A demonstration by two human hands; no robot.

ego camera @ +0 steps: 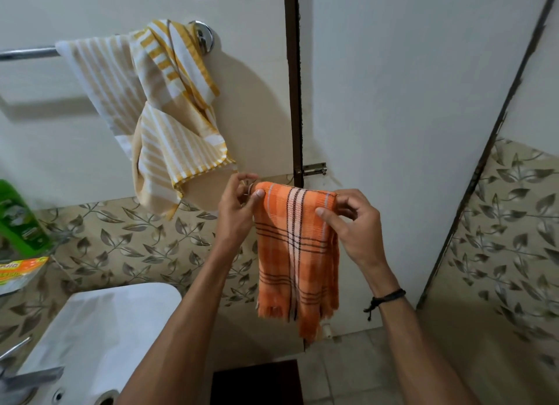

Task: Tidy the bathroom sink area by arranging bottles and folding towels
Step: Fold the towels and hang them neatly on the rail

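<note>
An orange checked towel [298, 253] hangs folded lengthwise in front of me, its fringed end pointing down. My left hand [239, 211] pinches its top left corner and my right hand [354, 223] pinches its top right corner, holding the top edge level. A yellow and white striped towel [157, 111] hangs bunched and crooked over the chrome towel rail [27, 53] on the wall at upper left. A green bottle [18, 217] stands at the left edge, partly cut off.
The white sink [99, 329] lies at lower left with a chrome tap [30, 377] at its near corner. An orange packet [18, 271] sits beside the green bottle. A white door with a latch [314, 169] stands straight ahead. A dark mat [257, 383] lies on the floor.
</note>
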